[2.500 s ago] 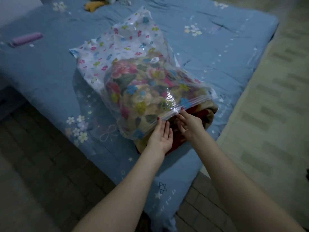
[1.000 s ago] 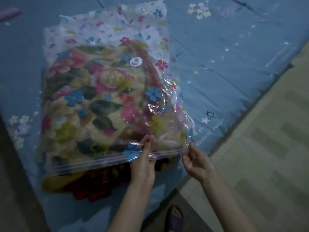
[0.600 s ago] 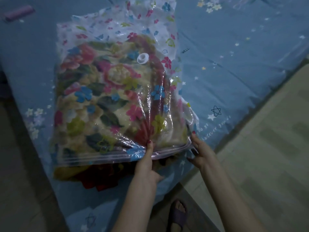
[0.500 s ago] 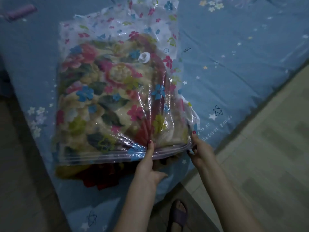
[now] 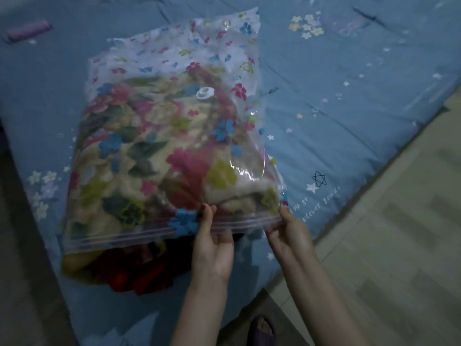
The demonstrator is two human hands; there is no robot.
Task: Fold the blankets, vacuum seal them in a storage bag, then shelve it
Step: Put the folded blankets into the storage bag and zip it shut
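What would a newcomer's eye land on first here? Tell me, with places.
First the clear storage bag stuffed with bright flowered blankets, lying mid-frame on the blue bed, a white valve on its top. Next, at the bag's near edge, the left hand and right hand pinch the zip strip, while dark red blanket spills out of the mouth at lower left.

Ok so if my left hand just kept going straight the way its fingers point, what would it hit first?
The left hand already pinches the zip strip of the storage bag, fingers pointing up the bed. Going on, it would likely press straight into the folded floral blanket inside; depth is hard to judge.
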